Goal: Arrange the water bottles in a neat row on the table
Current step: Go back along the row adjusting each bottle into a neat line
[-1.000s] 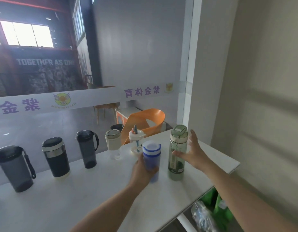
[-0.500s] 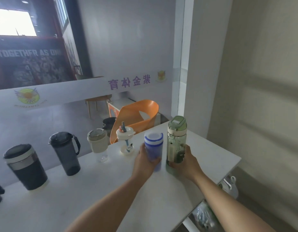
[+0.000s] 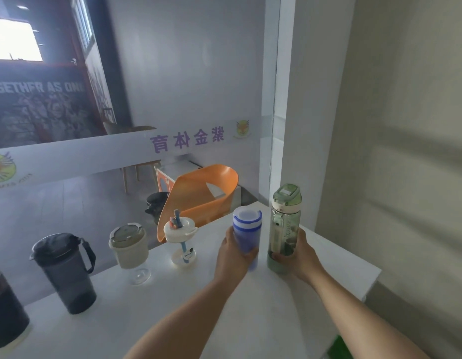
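Left hand (image 3: 231,257) is wrapping its fingers (image 3: 248,252) around the lower part of the blue bottle (image 3: 246,235), right hand (image 3: 298,252) is gripping the base of the tall green bottle (image 3: 285,224); both are standing upright on the white table (image 3: 173,307), just beside each other between the two sets of fingers. Left of the left fingers, a clear straw cup (image 3: 180,239), a cream cup (image 3: 129,247), a dark handled jug (image 3: 65,270) and a black bottle (image 3: 4,307) at the frame edge are sitting in a line.
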